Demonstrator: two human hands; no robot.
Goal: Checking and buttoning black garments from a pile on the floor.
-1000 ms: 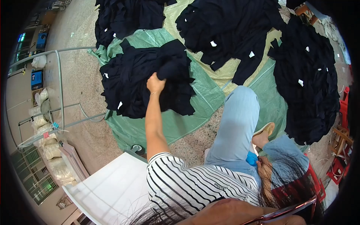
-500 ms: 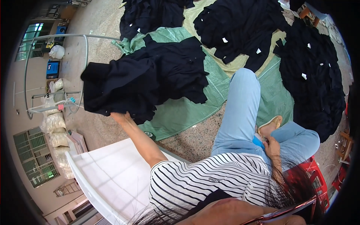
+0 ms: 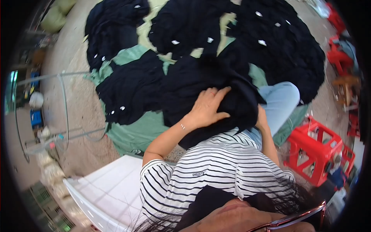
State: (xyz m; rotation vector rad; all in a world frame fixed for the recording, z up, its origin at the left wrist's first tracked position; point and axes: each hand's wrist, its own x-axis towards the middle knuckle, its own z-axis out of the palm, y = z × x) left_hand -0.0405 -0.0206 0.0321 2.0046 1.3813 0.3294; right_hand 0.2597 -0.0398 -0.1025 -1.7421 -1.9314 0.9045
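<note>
A dark navy garment [image 3: 185,83] lies spread over my lap and reaches forward onto the pile. Resting flat on it is my left hand [image 3: 208,106], palm down with fingers and thumb spread. My right hand [image 3: 261,118] is at the garment's right edge, beside my knee. A raised fold of the cloth hides its fingers, so whether it grips anything does not show. Left of the garment lies a pile of the same dark cloth [image 3: 131,89] with small white tags, on a green sheet [image 3: 133,133].
More dark garment piles [image 3: 185,27] with white tags lie ahead, and another [image 3: 278,46] stands at the right. Beside me are a red plastic stool [image 3: 315,150] and, at left, a white panel [image 3: 112,185]. A grey metal frame [image 3: 63,100] stands at far left.
My left hand has come from the far left onto my lap, and a dark garment now covers it. My right hand, earlier by a blue item at my lap, has moved up to the cloth's edge.
</note>
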